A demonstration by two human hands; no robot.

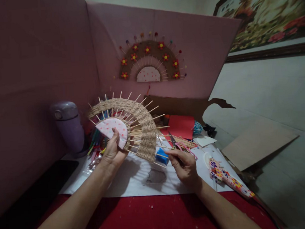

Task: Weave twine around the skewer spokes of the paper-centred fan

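Observation:
My left hand (pixel 113 150) is closed on a half-round woven craft piece (pixel 140 126), gripping its pink dotted centre and holding it upright above the table. Thin wooden sticks fan out from its jute-rope weave. My right hand (pixel 184 165) is lower and to the right, fingers curled and pinched at the end of one of the lowest sticks, just by a blue block (pixel 161 155). Scissors (pixel 174 141) lie just beyond that hand.
A finished fan with red flowers (pixel 149 61) hangs on the pink board. A purple jar (pixel 69 125) stands left. Red paper (pixel 180 126), loose sticks, a floral paper strip (pixel 229 179) and white sheet (pixel 137 180) cover the red table. Cardboard (pixel 259 142) lies right.

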